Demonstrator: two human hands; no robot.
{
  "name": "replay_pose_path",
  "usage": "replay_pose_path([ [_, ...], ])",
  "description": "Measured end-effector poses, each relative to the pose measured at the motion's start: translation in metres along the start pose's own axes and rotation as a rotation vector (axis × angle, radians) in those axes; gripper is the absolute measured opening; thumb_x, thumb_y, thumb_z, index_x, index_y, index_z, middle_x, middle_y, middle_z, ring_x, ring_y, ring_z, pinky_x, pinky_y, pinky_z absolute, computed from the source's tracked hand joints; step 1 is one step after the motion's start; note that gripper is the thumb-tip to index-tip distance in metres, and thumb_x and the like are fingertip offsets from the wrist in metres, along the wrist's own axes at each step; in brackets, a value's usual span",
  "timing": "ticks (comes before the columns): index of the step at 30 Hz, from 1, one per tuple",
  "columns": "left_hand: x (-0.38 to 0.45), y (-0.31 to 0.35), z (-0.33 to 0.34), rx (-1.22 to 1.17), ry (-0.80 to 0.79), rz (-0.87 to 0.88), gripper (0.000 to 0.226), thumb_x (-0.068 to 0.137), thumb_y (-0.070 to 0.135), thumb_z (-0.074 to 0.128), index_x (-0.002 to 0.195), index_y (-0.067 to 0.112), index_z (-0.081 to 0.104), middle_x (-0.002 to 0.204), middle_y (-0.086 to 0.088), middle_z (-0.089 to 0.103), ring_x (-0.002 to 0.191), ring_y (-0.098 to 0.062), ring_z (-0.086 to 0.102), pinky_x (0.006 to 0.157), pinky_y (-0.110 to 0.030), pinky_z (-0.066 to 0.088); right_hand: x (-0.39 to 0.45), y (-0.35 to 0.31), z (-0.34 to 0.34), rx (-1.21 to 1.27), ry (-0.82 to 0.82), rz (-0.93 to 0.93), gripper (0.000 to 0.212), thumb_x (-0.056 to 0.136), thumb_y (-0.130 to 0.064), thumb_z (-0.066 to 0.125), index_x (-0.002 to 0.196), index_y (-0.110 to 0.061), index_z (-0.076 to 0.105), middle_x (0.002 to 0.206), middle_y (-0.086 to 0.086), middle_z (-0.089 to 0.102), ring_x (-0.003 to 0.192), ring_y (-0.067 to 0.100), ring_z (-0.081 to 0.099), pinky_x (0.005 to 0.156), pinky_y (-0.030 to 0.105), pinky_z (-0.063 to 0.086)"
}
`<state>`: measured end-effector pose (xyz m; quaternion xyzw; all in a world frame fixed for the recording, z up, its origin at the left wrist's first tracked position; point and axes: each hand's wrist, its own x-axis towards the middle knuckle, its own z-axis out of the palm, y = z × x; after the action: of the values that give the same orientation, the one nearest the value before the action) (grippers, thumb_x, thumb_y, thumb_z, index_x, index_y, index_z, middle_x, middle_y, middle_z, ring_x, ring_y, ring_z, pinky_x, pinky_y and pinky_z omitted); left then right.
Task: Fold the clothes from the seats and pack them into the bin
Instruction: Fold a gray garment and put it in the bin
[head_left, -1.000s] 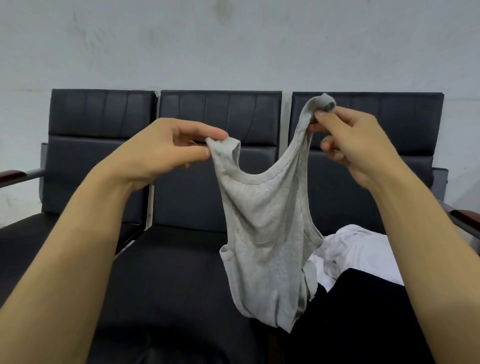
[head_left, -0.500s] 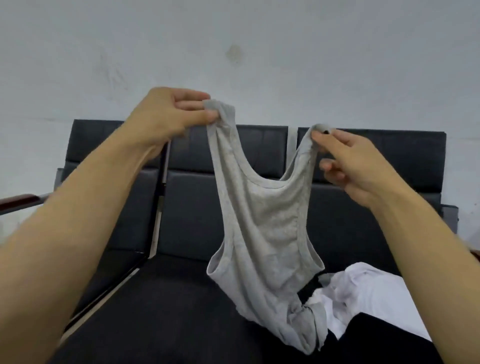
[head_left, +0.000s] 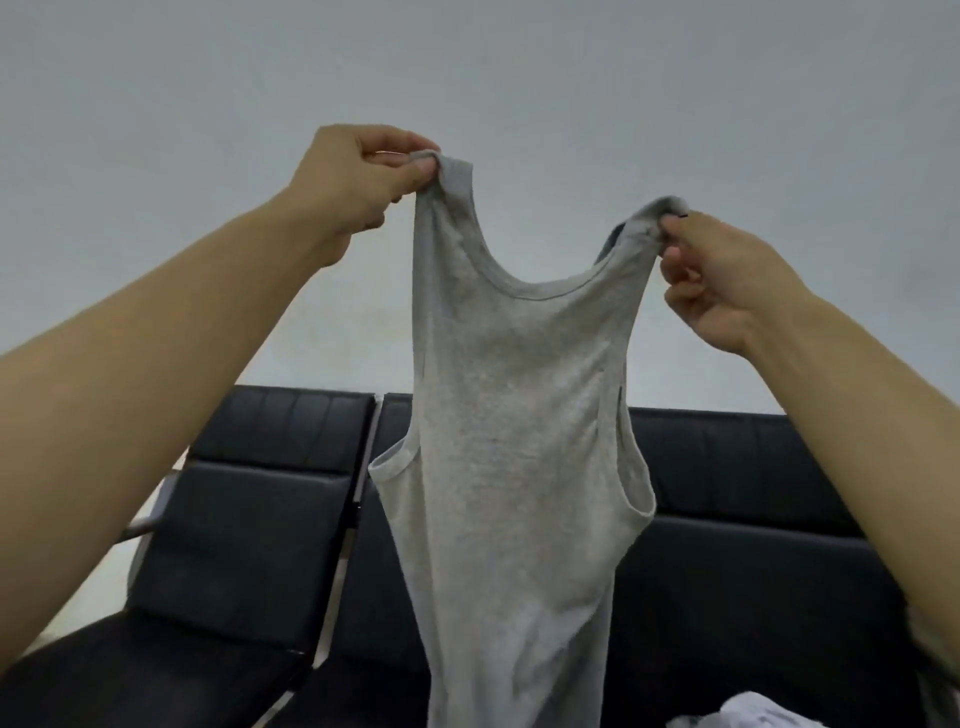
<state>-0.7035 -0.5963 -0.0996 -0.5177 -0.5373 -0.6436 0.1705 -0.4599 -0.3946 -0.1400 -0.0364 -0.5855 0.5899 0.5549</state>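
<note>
A grey tank top (head_left: 514, 447) hangs upright in front of me, stretched between both hands and raised above the black seats (head_left: 244, 525). My left hand (head_left: 358, 182) pinches its left shoulder strap. My right hand (head_left: 722, 280) pinches the right strap, a little lower. The top's hem runs out of view at the bottom edge. A white garment (head_left: 748, 719) shows at the bottom right on the seat. No bin is in view.
A row of black padded seats with backrests (head_left: 727, 462) stands against a plain grey-white wall (head_left: 467, 78). A metal armrest bar (head_left: 145, 525) sticks out at the left end of the row.
Both hands have lifted the tank top well above the seats and spread its straps wider, so it now hangs flat. The view has tilted upward; the white and black clothes have mostly dropped out of view.
</note>
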Motion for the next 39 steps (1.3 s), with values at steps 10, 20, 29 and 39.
replay_pose_path([
  [10, 0.004, 0.023, -0.006, 0.043, -0.062, -0.034, 0.006, 0.094, 0.035, 0.078, 0.097, 0.030, 0.076, 0.094, 0.007, 0.071, 0.085, -0.012, 0.053, 0.070, -0.026, 0.043, 0.000, -0.031, 0.001, -0.014, -0.060, 0.144, 0.007, 0.096, -0.016, 0.071, 0.096, -0.022, 0.068, 0.084, -0.005, 0.071, 0.049, 0.002, 0.045, 0.039, 0.014, 0.029],
  [20, -0.018, -0.019, 0.025, 0.011, -0.132, -0.085, 0.017, 0.095, 0.035, 0.077, 0.109, 0.025, 0.076, 0.102, 0.005, 0.075, 0.084, -0.006, 0.057, 0.072, -0.025, 0.045, -0.005, -0.004, -0.012, 0.121, -0.247, 0.320, 0.026, 0.093, -0.013, 0.072, 0.118, -0.012, 0.065, 0.093, -0.003, 0.073, 0.052, 0.002, 0.044, 0.038, 0.014, 0.029],
  [29, -0.077, -0.091, 0.056, -0.133, -0.155, -0.208, 0.015, 0.096, 0.032, 0.075, 0.109, 0.026, 0.080, 0.091, 0.012, 0.073, 0.083, -0.006, 0.053, 0.071, -0.025, 0.042, -0.031, 0.075, -0.052, -0.171, -0.188, 0.337, 0.022, 0.095, -0.016, 0.065, 0.114, -0.008, 0.075, 0.073, -0.011, 0.069, 0.046, 0.003, 0.038, 0.034, 0.012, 0.023],
  [39, -0.180, -0.190, 0.105, -0.075, -0.227, -0.350, 0.011, 0.097, 0.034, 0.073, 0.106, 0.032, 0.078, 0.099, 0.010, 0.080, 0.086, 0.008, 0.067, 0.075, -0.026, 0.045, -0.068, 0.193, -0.113, -0.858, -0.443, 0.252, 0.017, 0.103, -0.026, 0.062, 0.107, -0.023, 0.078, 0.096, -0.001, 0.080, 0.070, 0.009, 0.061, 0.072, 0.029, 0.044],
])
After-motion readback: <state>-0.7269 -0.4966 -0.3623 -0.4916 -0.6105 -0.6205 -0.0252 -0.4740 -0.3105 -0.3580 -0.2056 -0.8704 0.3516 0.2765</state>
